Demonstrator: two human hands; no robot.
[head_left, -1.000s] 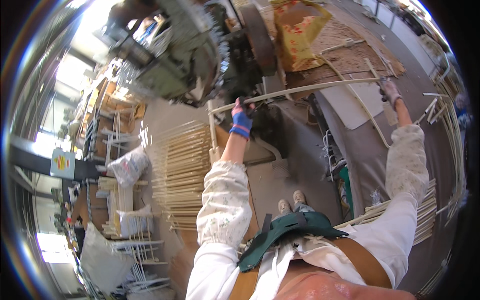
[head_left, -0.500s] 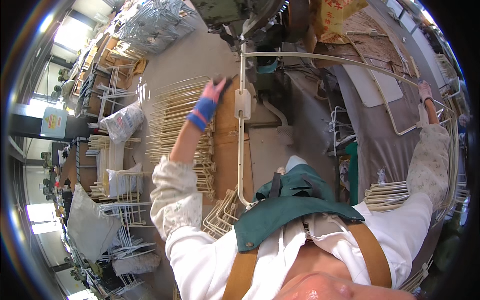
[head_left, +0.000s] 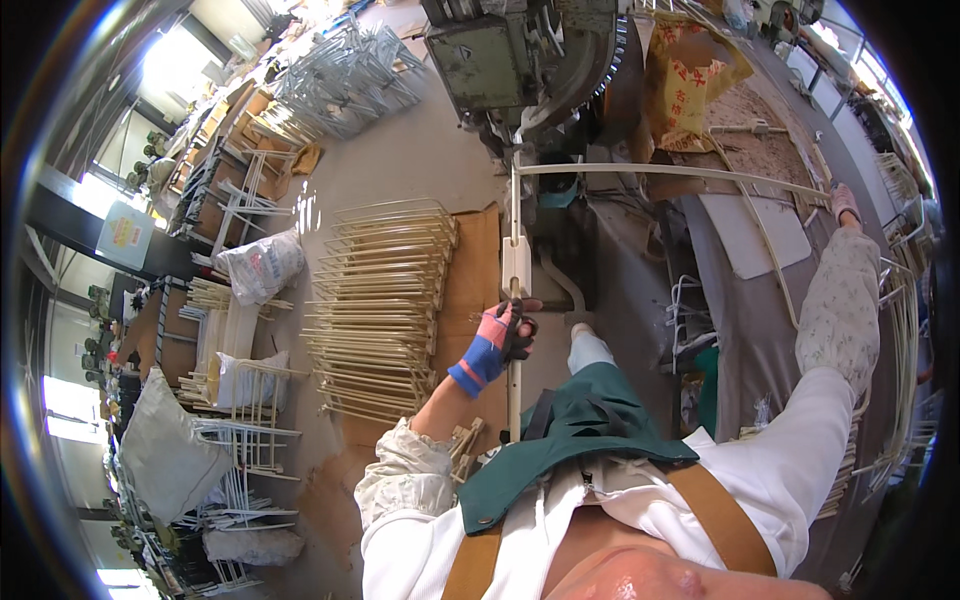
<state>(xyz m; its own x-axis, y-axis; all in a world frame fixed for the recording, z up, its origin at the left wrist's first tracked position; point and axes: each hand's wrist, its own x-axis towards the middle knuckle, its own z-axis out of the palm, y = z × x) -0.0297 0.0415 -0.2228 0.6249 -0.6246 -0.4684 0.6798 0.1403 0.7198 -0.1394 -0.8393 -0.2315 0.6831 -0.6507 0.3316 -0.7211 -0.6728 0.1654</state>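
Note:
A cream bent metal tube frame (head_left: 680, 172) spans the view, its long bar reaching right from the machine. One bar runs down toward my apron and carries a pale block-shaped bracket (head_left: 516, 268). My left hand (head_left: 503, 332), in a pink and blue glove with dark fingertips, is closed round this bar just below the bracket. At the far right my gloved right hand (head_left: 846, 205) is closed on the other end of the long bar, its fingers small and partly hidden. The upper end of the downward bar meets the underside of a dark green machine (head_left: 490, 75).
Left of me, a stack of cream tube frames (head_left: 380, 310) lies by brown cardboard (head_left: 472, 270). On the right stands a covered bench (head_left: 740, 330) with a white board (head_left: 755, 235) and a yellow sack (head_left: 690, 90). Grey metal parts (head_left: 350, 80) are heaped at the far left.
My left hand has come from above the stacked frames, right and nearer, and taken hold of the downward bar. My right hand stays on the long bar. The whole view has shifted slightly.

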